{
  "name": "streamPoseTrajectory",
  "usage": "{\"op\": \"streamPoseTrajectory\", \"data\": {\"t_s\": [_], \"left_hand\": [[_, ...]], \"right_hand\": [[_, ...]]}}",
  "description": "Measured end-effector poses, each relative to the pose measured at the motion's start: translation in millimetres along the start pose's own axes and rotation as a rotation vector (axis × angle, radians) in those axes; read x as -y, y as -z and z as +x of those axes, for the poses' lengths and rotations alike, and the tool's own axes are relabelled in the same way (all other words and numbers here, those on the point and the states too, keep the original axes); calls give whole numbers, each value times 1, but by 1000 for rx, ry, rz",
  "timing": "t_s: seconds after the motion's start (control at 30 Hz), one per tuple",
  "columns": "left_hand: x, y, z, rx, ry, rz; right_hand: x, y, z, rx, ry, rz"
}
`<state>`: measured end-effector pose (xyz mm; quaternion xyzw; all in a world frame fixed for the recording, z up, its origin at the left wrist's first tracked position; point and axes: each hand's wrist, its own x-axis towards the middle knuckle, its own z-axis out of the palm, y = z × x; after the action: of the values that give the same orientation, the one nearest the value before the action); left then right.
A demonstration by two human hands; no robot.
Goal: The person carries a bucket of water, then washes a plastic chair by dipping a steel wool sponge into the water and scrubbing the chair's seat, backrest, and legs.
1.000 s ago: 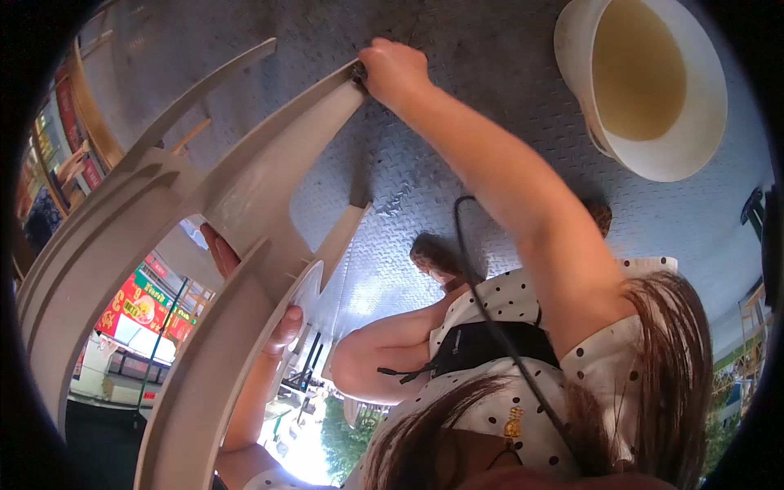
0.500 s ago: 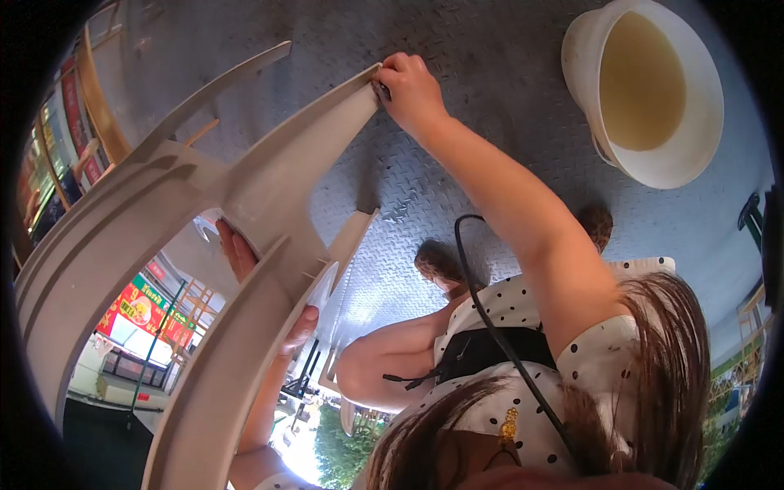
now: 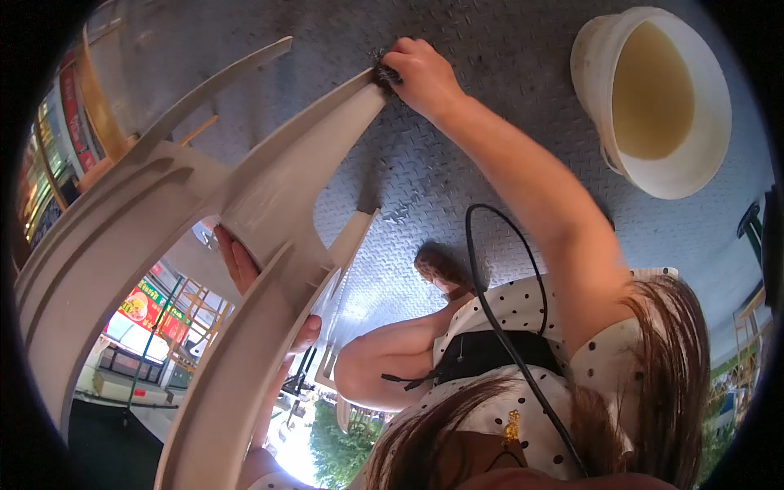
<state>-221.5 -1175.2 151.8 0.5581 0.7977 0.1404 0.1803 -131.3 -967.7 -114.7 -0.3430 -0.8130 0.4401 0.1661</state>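
A grey-beige plastic chair (image 3: 269,180) is tipped over and fills the left side, with its legs and curved slats toward me. My left hand (image 3: 237,257) is closed round one of the slats, fingers through the opening and thumb on the near side. At the tip of a chair leg, my right hand (image 3: 425,77) is closed on a dark wiry scouring pad (image 3: 386,75), pressed against the leg's end. Part of the pad is hidden under the fingers.
A white bucket (image 3: 596,82) with cloudy yellowish liquid stands on the diamond-plate metal floor (image 3: 490,163) at upper right. A black cable (image 3: 482,302) loops across my lap. My shoe (image 3: 438,265) is on the floor below the chair leg.
My right hand has moved slightly up and outward at the leg's tip, and more of the dark pad shows. The left hand keeps its hold, and the chair has shifted a little.
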Motion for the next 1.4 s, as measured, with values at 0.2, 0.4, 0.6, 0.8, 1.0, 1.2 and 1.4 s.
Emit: {"op": "streamPoseTrajectory", "data": {"t_s": [0.2,0.4,0.6,0.8,1.0,1.2,1.4], "left_hand": [[-7,7,6,11,31,4],[-4,6,6,21,22,1],[-7,11,8,35,33,8],[-11,12,11,46,47,-17],[-13,12,9,27,38,43],[-6,9,3,7,-11,119],[-1,11,5,-2,-50,76]], "right_hand": [[10,10,-7,272,-18,-92],[-5,22,1,115,-146,46],[12,12,-7,182,-20,-140],[4,36,19,638,-100,-29],[2,26,7,313,152,-188],[-7,48,20,584,437,-221],[9,39,22,475,263,-262]]}}
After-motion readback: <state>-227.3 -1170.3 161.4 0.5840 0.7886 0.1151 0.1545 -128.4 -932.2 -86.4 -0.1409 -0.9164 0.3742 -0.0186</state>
